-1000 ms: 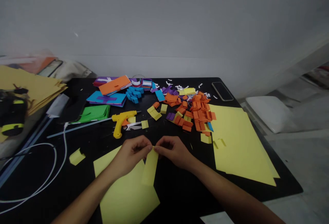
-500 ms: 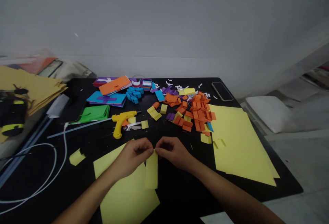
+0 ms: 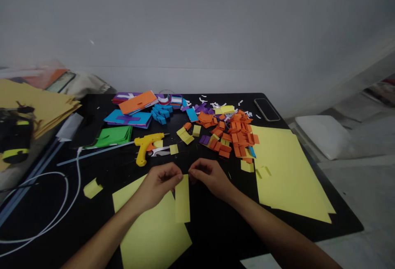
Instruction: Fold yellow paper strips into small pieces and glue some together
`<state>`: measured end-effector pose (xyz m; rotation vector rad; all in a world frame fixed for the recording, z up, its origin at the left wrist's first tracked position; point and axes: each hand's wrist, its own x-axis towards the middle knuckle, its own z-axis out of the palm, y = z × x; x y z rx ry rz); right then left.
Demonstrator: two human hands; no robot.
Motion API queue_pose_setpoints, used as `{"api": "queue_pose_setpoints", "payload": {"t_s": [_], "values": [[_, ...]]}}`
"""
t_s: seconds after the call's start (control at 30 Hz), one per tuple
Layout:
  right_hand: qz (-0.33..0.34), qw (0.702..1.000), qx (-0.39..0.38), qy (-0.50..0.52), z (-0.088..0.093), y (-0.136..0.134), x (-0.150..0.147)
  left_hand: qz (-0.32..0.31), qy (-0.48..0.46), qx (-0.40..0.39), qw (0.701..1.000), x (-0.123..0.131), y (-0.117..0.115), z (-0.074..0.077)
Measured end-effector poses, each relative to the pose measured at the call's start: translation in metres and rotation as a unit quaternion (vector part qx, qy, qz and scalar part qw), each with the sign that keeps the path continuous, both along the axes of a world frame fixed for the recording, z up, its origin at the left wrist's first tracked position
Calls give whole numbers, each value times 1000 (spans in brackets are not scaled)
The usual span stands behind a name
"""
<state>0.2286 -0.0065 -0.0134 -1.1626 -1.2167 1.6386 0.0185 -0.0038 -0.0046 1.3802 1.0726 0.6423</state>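
Note:
A narrow yellow paper strip (image 3: pixel 182 201) hangs upright between my hands. My left hand (image 3: pixel 162 184) is closed, pinching the strip near its upper left edge between thumb and index finger. At the strip's top right corner, the thumb and fingertips of my right hand (image 3: pixel 211 178) are pinched together; its other fingers are curled. Under my left hand and forearm lies a large yellow sheet (image 3: pixel 154 236). Beyond my hands are a yellow glue gun (image 3: pixel 144 147), scissors-like metal tool (image 3: pixel 161 151) and small folded yellow pieces (image 3: pixel 185 136).
Orange folded pieces (image 3: pixel 240 135) form a heap at the right, beside large yellow sheets (image 3: pixel 293 174). A phone (image 3: pixel 267 109) lies at the far right. Green paper (image 3: pixel 113 136) and blue paper (image 3: pixel 128 117) are stacked at the left. A white cable (image 3: pixel 78 174) loops over the black table.
Both hands have lifted slightly, and the strip has risen with them. My right hand's fingertips have shifted slightly right, to the strip's corner. The things on the table look the same.

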Motion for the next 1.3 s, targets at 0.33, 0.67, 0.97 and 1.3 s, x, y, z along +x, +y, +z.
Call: {"api": "queue_pose_setpoints", "payload": {"t_s": [0.33,0.67,0.97,1.3], "values": [[42,998,10,-48,-4,-5,-3,-10,2,-4,1000,5,-3,3],[69,996,-7,-54,-5,-10,-5,79,8,30,996,1,2,3],[43,989,47,-136,-2,-10,-4,84,8,24,996,0,3,4],[56,986,62,-147,-4,-12,-6,94,23,63,993,4,0,4]]}}
